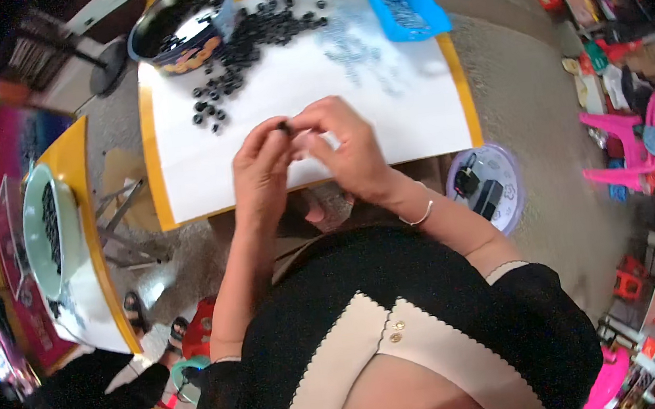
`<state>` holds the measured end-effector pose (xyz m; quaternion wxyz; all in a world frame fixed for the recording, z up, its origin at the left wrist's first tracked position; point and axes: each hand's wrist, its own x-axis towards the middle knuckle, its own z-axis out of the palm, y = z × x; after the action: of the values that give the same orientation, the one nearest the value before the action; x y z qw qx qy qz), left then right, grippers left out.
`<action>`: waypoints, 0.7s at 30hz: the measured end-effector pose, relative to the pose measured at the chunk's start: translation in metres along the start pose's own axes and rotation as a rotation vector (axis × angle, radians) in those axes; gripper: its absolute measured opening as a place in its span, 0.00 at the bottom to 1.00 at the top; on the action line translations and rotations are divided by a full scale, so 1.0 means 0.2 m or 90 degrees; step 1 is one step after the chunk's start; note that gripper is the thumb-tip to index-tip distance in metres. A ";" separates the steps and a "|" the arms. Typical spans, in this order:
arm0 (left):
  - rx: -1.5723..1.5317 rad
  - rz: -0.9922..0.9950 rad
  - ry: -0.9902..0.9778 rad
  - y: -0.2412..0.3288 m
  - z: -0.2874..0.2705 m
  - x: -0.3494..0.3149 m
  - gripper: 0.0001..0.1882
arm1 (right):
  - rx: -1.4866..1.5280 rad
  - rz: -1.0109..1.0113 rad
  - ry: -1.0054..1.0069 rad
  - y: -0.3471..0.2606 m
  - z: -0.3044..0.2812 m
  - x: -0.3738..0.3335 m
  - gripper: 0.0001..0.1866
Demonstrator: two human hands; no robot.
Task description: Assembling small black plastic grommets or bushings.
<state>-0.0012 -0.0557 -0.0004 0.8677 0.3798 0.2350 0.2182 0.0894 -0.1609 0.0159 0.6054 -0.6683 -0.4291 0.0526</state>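
Observation:
My left hand (258,170) pinches a small black part (283,128) between thumb and fingertips, above the white-covered table (219,164). My right hand (347,145) meets it there, with its fingertips pressed together beside the part. Whatever the right fingers hold is too small and blurred to name. Beyond the hands lies a loose spread of several small black round parts (243,49). Farther right are scattered small clear or silvery pieces (351,50), next to a blue plastic basket (436,21) that has more of them inside.
A metal bowl (225,25) of black parts stands at the table's far left. Left of me, a second table carries a pale green basin (67,220); a person in dark clothing (96,396) sits near it. A lilac basin (515,185) stands on the right, pink stools (621,146) farther off.

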 end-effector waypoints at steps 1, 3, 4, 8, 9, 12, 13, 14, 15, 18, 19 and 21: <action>-0.024 -0.004 -0.014 0.01 -0.05 0.01 0.12 | -0.027 -0.024 -0.027 0.00 -0.01 -0.02 0.05; -0.038 0.003 -0.006 0.01 -0.09 0.01 0.12 | -0.138 -0.073 -0.067 0.03 -0.08 -0.06 0.07; -0.039 -0.004 -0.012 0.02 -0.10 0.00 0.12 | -0.145 -0.068 -0.062 0.06 -0.12 -0.07 0.07; 0.033 0.006 0.016 0.01 -0.09 0.00 0.13 | -0.349 0.069 0.113 0.29 -0.35 -0.07 0.04; 0.029 0.008 0.020 0.00 -0.09 0.00 0.12 | -0.392 0.070 0.129 0.34 -0.39 -0.05 0.03; 0.019 -0.015 0.003 -0.02 -0.04 -0.01 0.11 | -0.456 -0.015 0.132 0.41 -0.43 0.02 0.04; 0.020 -0.014 0.005 -0.03 -0.03 -0.01 0.11 | -0.474 -0.023 0.095 0.41 -0.40 0.04 0.03; 0.021 -0.019 -0.011 -0.04 -0.02 -0.01 0.11 | -0.491 -0.031 0.057 0.41 -0.37 0.05 0.03; 0.023 -0.023 -0.028 -0.04 -0.02 -0.01 0.11 | -0.488 -0.033 0.056 0.42 -0.35 0.06 0.03; 0.044 -0.029 -0.017 -0.04 -0.03 -0.02 0.11 | -0.556 -0.023 0.044 0.42 -0.31 0.06 0.03; 0.052 -0.034 -0.017 -0.04 -0.04 -0.02 0.11 | -0.567 -0.020 0.054 0.42 -0.31 0.06 0.03; 0.062 -0.035 -0.004 -0.04 -0.03 -0.02 0.12 | -0.576 -0.018 0.062 0.42 -0.31 0.05 0.03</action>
<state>-0.0068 -0.0593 -0.0087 0.8545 0.4158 0.2531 0.1810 0.1745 -0.1928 -0.0356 0.2727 -0.8614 -0.3890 -0.1797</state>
